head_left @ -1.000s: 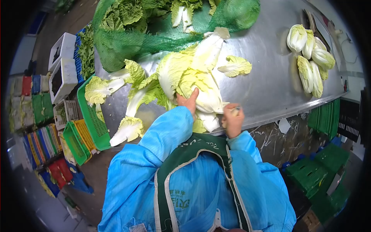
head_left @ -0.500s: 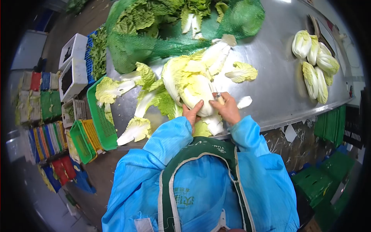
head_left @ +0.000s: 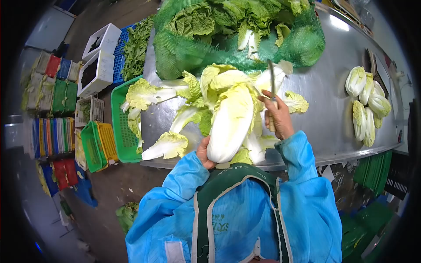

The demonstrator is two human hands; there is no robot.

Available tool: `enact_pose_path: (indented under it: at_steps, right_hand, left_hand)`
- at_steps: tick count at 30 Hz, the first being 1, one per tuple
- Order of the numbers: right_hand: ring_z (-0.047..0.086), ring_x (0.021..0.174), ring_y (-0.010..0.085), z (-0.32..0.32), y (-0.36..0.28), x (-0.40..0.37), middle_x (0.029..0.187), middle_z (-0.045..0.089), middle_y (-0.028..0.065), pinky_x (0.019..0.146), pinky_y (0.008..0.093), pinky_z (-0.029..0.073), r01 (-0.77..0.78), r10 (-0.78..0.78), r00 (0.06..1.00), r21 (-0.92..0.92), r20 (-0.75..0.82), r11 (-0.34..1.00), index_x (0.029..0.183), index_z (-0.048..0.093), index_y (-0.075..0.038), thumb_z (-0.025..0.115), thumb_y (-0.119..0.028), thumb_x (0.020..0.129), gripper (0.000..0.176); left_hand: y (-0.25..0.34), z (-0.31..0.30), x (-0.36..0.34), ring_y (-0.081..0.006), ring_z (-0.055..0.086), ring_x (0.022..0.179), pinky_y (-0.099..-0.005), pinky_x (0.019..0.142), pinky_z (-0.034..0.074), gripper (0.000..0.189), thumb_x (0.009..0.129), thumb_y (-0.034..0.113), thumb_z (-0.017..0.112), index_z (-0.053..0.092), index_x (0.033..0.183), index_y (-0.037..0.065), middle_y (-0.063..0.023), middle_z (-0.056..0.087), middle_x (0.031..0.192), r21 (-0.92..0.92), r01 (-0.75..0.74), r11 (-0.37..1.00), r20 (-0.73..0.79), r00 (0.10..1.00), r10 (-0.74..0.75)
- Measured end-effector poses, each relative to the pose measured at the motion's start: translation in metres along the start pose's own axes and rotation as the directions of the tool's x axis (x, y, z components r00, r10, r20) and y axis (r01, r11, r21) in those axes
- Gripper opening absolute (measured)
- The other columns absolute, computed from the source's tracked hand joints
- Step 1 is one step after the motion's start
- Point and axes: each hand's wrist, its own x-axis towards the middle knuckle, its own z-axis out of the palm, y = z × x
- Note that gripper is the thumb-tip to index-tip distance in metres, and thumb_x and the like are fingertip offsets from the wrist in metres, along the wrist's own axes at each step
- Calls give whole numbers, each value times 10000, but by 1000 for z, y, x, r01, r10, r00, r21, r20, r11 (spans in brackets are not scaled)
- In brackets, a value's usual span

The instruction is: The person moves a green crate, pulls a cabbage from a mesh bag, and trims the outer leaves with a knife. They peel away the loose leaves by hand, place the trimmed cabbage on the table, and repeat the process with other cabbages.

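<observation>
A napa cabbage (head_left: 231, 125) lies tilted on loose leaves near the table's front edge, its white base towards me. My left hand (head_left: 205, 153) grips it at the base, from the left side. My right hand (head_left: 278, 116) is closed round the pale handle of a knife (head_left: 272, 79), its dark blade pointing away from me, just right of the cabbage. Torn leaves surround the cabbage: one loose leaf (head_left: 166, 146) lies to the left, another leaf (head_left: 296, 102) to the right behind my right hand.
A green mesh sack (head_left: 182, 55) full of cabbages spreads across the far side of the metal table (head_left: 337, 48). Several trimmed cabbages (head_left: 368, 98) sit at the right. A green basket (head_left: 123, 127) stands at the table's left edge, near white foam boxes (head_left: 100, 65).
The cabbage has tipped up, showing its long white side. My right hand has come away from its base and raised the knife. My left hand has shifted left and down; the view has moved too.
</observation>
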Motion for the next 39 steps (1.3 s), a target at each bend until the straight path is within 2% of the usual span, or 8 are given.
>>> enact_pose_path:
  at_steps: [8, 13, 18, 22, 25, 30, 33, 39]
  right_hand:
    - [443, 409, 69, 3, 5, 15, 700, 555, 25, 366, 197, 387, -190, 130, 971, 321, 200, 928, 1190, 491, -12, 662, -292, 859, 466]
    - [501, 470, 73, 27, -12, 1, 730, 579, 21, 390, 209, 405, -61, 40, 968, 77, 248, 995, 1171, 504, -4, 665, -221, 862, 410]
    - [495, 434, 85, 43, -16, -16, 731, 580, 32, 372, 213, 411, 267, -258, 962, 104, -94, 958, 1047, 551, -9, 683, -144, 835, 284]
    - [589, 553, 118, 28, 2, -18, 827, 622, 52, 466, 244, 494, 264, -219, 962, 344, -166, 901, 1137, 548, -17, 657, -110, 848, 322]
    - [644, 834, 160, -14, 59, -2, 981, 636, 90, 718, 281, 545, 55, 31, 993, 663, -117, 747, 1137, 547, -11, 631, -83, 855, 302]
    - [632, 703, 141, -28, 51, -48, 907, 636, 88, 575, 267, 527, 195, -132, 930, 159, -343, 968, 1101, 546, -21, 614, -119, 874, 257]
    - [509, 497, 89, -34, 9, -34, 745, 583, 47, 401, 213, 398, 491, -320, 756, 172, -571, 854, 1025, 536, -31, 630, -208, 879, 247]
    - [456, 493, 71, 34, -25, -21, 728, 551, 9, 415, 224, 366, 173, -218, 971, -339, -99, 925, 1195, 528, -68, 722, -212, 781, 479]
  left_hand:
    - [17, 11, -11, -420, 556, 1099, -543, 616, 575, 795, 819, 458, 646, 262, 1458, 182, -295, 508, 1221, -195, 279, 940, 214, 948, -237]
    - [24, 7, 6, -388, 481, 1211, -549, 878, 493, 825, 798, 426, 684, 274, 1455, 143, -245, 436, 1350, -61, 165, 984, 307, 941, -139]
    - [23, 9, 7, -319, 360, 1334, -464, 1130, 257, 738, 857, 369, 631, 286, 1448, 94, -142, 349, 1461, 9, -82, 997, 162, 984, 79]
    - [10, 62, 42, -269, 393, 1308, -456, 1109, 296, 531, 990, 330, 387, 266, 1455, 104, -106, 357, 1460, 442, -387, 809, 118, 919, 375]
    - [1, 37, 45, -254, 431, 1264, -454, 1039, 375, 487, 992, 356, 353, 315, 1430, 146, -78, 401, 1425, 186, -418, 889, -78, 896, 438]
    - [35, 32, 36, -273, 609, 883, -456, 746, 529, 353, 888, 430, 530, 596, 1089, 148, -62, 637, 999, -244, -505, 828, -453, 814, 363]
    - [50, 7, 39, -263, 620, 833, -423, 668, 526, 365, 863, 448, 548, 605, 1062, 147, -52, 645, 956, -356, -624, 696, -374, 777, 506]
    - [77, 18, 25, -231, 560, 1125, -431, 932, 460, 516, 855, 503, 545, 535, 1259, 182, -50, 591, 1222, 155, -703, 694, -352, 617, 704]
